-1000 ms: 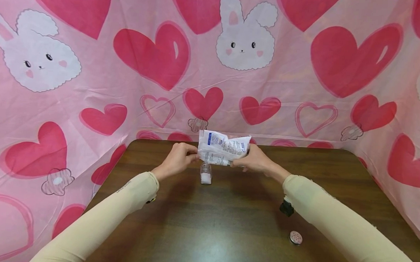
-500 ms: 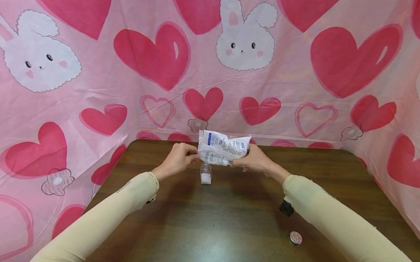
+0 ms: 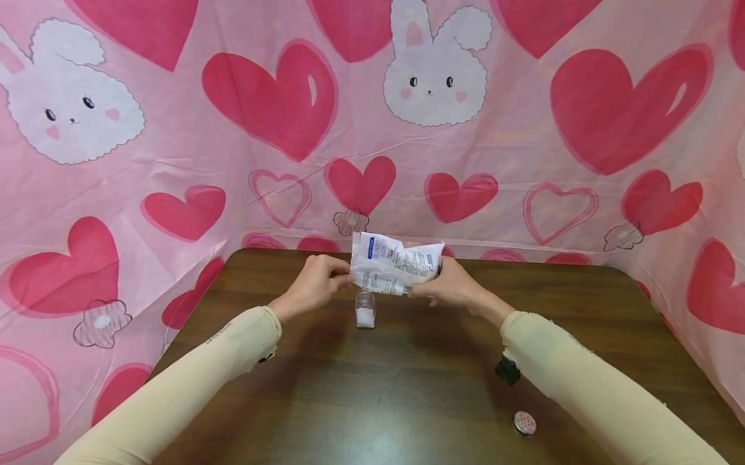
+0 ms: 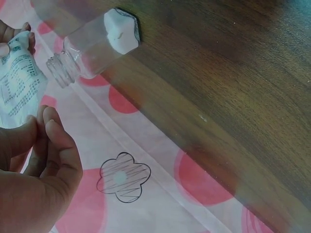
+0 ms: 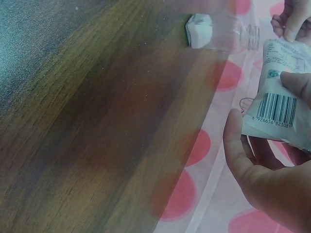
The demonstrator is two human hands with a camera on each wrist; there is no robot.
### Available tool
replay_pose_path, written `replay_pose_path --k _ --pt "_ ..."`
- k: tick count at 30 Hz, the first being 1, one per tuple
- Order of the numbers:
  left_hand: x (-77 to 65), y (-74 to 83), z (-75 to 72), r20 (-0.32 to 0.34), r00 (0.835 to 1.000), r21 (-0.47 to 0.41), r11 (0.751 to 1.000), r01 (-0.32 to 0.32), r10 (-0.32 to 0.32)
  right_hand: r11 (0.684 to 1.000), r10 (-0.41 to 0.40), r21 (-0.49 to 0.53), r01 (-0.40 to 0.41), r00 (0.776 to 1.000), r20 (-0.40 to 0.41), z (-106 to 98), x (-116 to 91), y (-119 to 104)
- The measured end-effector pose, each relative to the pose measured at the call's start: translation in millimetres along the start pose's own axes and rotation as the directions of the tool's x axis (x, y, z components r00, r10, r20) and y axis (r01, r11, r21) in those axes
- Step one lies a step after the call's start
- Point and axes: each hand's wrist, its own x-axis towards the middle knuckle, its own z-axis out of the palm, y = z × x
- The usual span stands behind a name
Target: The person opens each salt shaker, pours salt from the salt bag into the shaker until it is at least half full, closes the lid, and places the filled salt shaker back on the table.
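Between my hands, above the far part of the table, is a white printed bag [image 3: 390,265] with a barcode on one face. My left hand [image 3: 315,284] pinches its left edge between thumb and fingers. The right hand [image 3: 455,284] grips the other end, fingers beneath and thumb on the face in the right wrist view. Just under the bag's left part stands an uncapped clear glass jar [image 3: 365,311], upright, with white grains [image 4: 121,31] in its lower part. The bag hides part of the jar's mouth in the head view, and no falling grains can be made out.
A round lid with holes [image 3: 524,423] lies on the brown wooden table [image 3: 364,400], at the front right. Pink cloth [image 3: 413,185] with hearts and rabbits hangs behind and at both sides. Small white specks dot the tabletop near the jar.
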Motion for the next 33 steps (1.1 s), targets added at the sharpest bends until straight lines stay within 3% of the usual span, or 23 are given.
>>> replay_pose_path --k 33 --pt "-2.7 1.2 -1.7 0.001 1.0 -0.01 1.0 0.011 -0.011 1.0 -0.018 -0.017 0.018 1.0 0.003 0.6 -0.2 -2.6"
